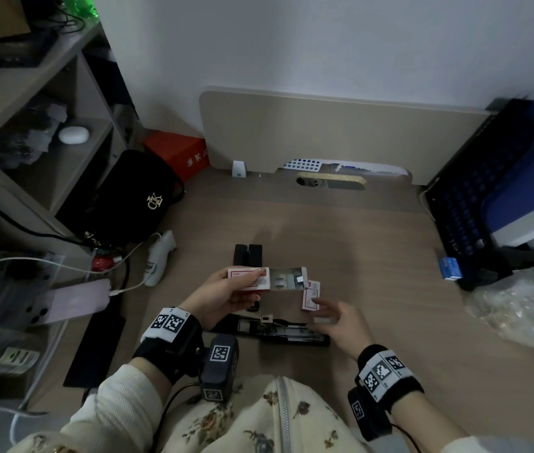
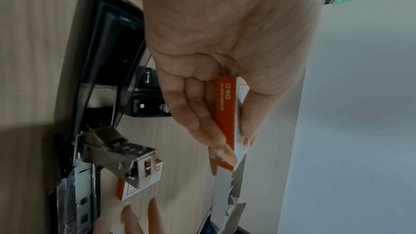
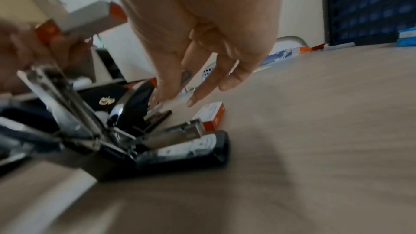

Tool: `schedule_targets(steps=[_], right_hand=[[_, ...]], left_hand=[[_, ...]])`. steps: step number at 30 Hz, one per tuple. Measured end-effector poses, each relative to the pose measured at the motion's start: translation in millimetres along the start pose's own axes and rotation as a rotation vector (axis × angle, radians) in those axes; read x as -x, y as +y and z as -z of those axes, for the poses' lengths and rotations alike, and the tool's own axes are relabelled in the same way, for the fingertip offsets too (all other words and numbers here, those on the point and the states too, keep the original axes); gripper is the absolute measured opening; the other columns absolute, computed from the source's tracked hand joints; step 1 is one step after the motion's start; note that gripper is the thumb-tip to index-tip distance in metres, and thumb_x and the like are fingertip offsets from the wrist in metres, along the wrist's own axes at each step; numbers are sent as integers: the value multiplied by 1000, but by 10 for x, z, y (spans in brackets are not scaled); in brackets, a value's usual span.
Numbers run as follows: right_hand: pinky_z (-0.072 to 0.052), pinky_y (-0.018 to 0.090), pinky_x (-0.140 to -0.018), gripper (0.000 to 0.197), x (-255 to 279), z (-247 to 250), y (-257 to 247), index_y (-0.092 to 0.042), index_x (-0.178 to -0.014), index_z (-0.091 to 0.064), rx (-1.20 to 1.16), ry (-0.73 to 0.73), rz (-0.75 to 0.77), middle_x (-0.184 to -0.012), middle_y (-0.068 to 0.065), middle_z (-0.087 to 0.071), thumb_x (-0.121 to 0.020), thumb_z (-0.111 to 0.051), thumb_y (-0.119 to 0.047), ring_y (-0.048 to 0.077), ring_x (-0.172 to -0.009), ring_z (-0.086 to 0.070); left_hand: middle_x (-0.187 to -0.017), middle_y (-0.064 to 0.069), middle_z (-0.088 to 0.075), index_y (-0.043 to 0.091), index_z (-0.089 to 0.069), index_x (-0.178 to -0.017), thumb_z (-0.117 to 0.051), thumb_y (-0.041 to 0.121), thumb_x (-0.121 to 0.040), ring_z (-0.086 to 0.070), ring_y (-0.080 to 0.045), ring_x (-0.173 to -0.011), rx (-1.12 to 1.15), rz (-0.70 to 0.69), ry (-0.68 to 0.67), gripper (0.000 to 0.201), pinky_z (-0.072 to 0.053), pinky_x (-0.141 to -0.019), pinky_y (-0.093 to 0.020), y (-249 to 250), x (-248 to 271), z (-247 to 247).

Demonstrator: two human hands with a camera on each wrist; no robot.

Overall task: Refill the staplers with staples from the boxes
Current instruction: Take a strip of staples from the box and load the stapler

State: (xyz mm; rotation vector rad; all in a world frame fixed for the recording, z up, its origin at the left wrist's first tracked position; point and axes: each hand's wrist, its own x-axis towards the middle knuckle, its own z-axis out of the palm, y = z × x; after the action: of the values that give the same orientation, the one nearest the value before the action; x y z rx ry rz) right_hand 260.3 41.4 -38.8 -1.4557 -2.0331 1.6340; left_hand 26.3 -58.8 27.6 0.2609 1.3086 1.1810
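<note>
My left hand (image 1: 246, 282) grips a red-and-white staple box (image 1: 248, 278) (image 2: 226, 122) above the desk, thumb on one face and fingers on the other. Its inner tray (image 1: 288, 277) is slid out to the right. The right hand (image 1: 322, 315) (image 3: 175, 99) hovers over the front end of a black stapler (image 1: 278, 328) (image 3: 180, 149) lying opened flat, its metal magazine (image 2: 121, 157) exposed. A pale, blurred staple strip (image 1: 325, 319) sits pinched at the right fingertips. A second staple box (image 1: 310, 297) (image 3: 211, 115) lies on the desk just beyond the stapler.
Two more black staplers (image 1: 248, 255) stand behind the boxes. A black bag (image 1: 128, 204), a white device (image 1: 157, 259) and a charging phone (image 1: 73, 302) are at the left. A blue box (image 1: 451, 268), a black crate (image 1: 487, 191) and a plastic bag (image 1: 520, 305) are at the right.
</note>
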Motion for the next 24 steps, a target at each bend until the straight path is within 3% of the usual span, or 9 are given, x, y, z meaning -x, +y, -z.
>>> schedule_targets(steps=[2, 5, 8, 12, 20, 24], right_hand=[[-44, 6, -75, 50, -13, -11, 80, -28, -120, -61, 215, -36, 20, -99, -11, -70, -76, -75, -10, 6, -100, -63], [-41, 11, -89, 49, -33, -27, 141, -35, -122, -61, 405, -56, 57, -113, -14, -68, -76, -76, -25, 3, -111, -58], [-40, 13, -96, 48, -66, -75, 208, -33, -120, -62, 376, -76, 35, -104, -19, -70, -76, -77, -23, 1, -112, -58], [-47, 28, -99, 48, -85, -118, 290, -35, -115, -65, 357, -59, 24, -91, -28, -67, -71, -80, -26, -2, -106, -60], [-38, 12, -97, 50, -105, -207, 277, -29, -123, -61, 347, -86, 44, -108, -16, -70, -76, -77, -25, -9, -103, -55], [-35, 9, -95, 56, -58, -214, 226, -32, -128, -55, 426, -107, 88, -118, -18, -65, -77, -76, -30, 0, -117, -54]], left_hand=[[-80, -5, -70, 11, -68, -96, -67, 21, -88, -63, -11, -58, 3, -1, 1, 12, -55, -56, -21, 1, 15, -7], [-79, -5, -70, 12, -69, -95, -67, 21, -88, -62, -12, -59, -2, 0, 10, 11, -55, -57, -21, 5, 28, -14], [-82, -7, -70, 11, -68, -98, -67, 21, -88, -63, -12, -60, -7, 2, 23, 14, -55, -57, -22, 2, 34, -11], [-83, -7, -71, 11, -67, -98, -68, 21, -87, -63, -14, -62, -4, 1, 48, 14, -55, -58, -23, -9, 48, -8], [-81, -7, -72, 12, -66, -96, -69, 22, -87, -64, -14, -62, -7, -3, 70, 14, -56, -61, -23, -26, 63, 4], [-82, -7, -72, 11, -65, -101, -69, 22, -86, -64, -14, -63, -13, -4, 73, 19, -56, -61, -24, -21, 62, 9]])
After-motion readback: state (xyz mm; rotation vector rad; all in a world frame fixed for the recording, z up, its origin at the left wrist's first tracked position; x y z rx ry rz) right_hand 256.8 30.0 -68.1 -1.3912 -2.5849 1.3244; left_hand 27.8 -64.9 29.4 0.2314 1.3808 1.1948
